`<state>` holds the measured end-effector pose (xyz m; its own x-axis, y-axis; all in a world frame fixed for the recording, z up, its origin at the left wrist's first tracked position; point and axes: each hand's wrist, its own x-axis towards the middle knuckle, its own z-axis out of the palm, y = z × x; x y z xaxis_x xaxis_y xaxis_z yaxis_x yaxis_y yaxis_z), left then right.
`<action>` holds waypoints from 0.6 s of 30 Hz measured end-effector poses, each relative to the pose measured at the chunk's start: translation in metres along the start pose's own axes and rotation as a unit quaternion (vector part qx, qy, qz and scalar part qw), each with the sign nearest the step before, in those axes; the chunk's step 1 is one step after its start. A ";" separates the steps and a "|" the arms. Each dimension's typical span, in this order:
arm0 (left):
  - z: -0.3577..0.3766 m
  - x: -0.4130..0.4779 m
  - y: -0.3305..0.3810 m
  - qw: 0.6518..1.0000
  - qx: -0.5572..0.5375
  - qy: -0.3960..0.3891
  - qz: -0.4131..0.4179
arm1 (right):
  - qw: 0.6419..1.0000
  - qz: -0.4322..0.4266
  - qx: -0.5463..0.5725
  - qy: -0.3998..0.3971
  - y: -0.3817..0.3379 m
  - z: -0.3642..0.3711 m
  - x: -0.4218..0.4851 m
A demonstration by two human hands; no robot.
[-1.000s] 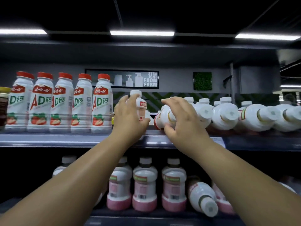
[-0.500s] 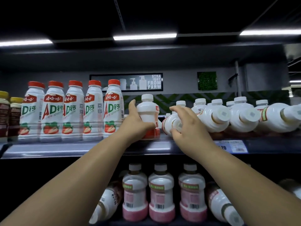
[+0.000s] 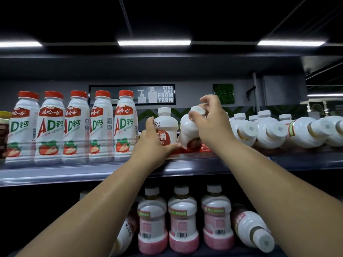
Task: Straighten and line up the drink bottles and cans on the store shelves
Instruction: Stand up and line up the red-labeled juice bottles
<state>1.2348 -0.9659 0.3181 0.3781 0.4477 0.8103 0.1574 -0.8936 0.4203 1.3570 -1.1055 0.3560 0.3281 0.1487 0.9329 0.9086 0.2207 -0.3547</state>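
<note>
Shelf edge (image 3: 185,169) crowded — left hand (image 3: 154,145) clasps upright bottle (image 3: 167,127); right hand (image 3: 211,123) grips tilted bottle (image 3: 187,130), touching it.

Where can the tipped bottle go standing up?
Bare shelf shows just right of the upright bottle, under the tipped bottle held by the right hand. Farther right, fallen bottles crowd it. Left, red-capped bottles stand tightly packed.
</note>
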 end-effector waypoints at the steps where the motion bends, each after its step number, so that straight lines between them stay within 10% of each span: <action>1: 0.000 -0.001 0.001 1.000 -0.002 -0.001 0.002 | 1.000 0.017 0.019 0.005 0.000 0.002 0.008; 7: -0.003 -0.001 -0.005 0.999 -0.013 -0.035 0.010 | 0.997 0.065 0.031 0.037 0.007 0.010 0.036; 13: -0.002 -0.003 -0.005 1.000 -0.003 -0.021 0.020 | 0.978 0.179 0.036 -0.104 0.016 0.005 0.005; 18: -0.004 -0.003 -0.003 0.998 0.001 -0.048 0.035 | 0.980 0.067 -0.118 -0.145 0.029 0.002 -0.026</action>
<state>1.2292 -0.9645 0.3157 0.4746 0.3784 0.7947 0.1288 -0.9230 0.3626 1.3746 -1.1006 0.3214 0.3920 0.4361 0.8100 0.9082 -0.0434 -0.4162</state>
